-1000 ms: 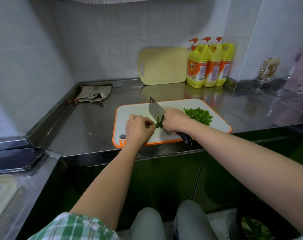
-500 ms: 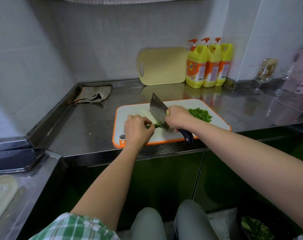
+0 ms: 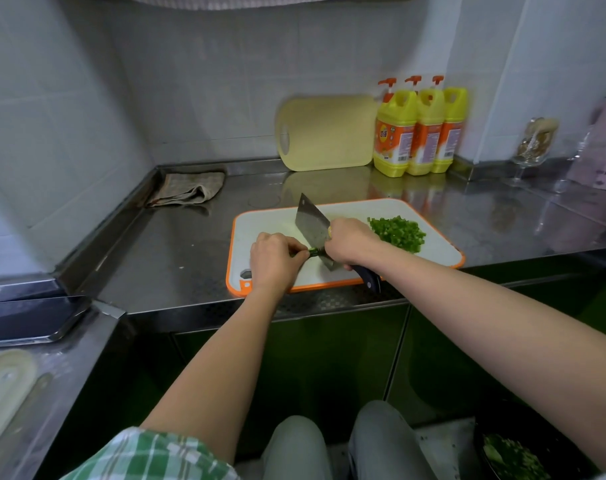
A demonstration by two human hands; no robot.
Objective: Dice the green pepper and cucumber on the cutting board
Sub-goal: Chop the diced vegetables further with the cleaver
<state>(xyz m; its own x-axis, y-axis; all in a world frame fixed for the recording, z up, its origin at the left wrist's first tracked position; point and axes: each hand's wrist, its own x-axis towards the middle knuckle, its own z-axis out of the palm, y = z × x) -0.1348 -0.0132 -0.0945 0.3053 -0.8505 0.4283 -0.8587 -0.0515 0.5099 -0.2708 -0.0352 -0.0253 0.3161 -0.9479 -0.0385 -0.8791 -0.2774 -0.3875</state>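
Note:
A white cutting board (image 3: 270,223) with an orange rim lies on the steel counter. My left hand (image 3: 274,259) holds down a thin strip of green pepper (image 3: 313,251), most of it hidden under my fingers. My right hand (image 3: 350,242) grips the dark handle of a cleaver (image 3: 312,230), whose blade stands on the strip right beside my left fingertips. A pile of diced green pepper (image 3: 398,233) sits on the board's right part. No cucumber is visible on the board.
A yellow cutting board (image 3: 326,133) leans on the back wall beside three yellow detergent bottles (image 3: 419,129). A folded cloth (image 3: 187,188) lies at the back left. Glasses (image 3: 533,143) stand far right. A dark bowl of green scraps (image 3: 509,455) sits low right.
The cleaver rose from the strip, then came back down onto it beside my left fingertips. My left hand stayed in place on the pepper strip.

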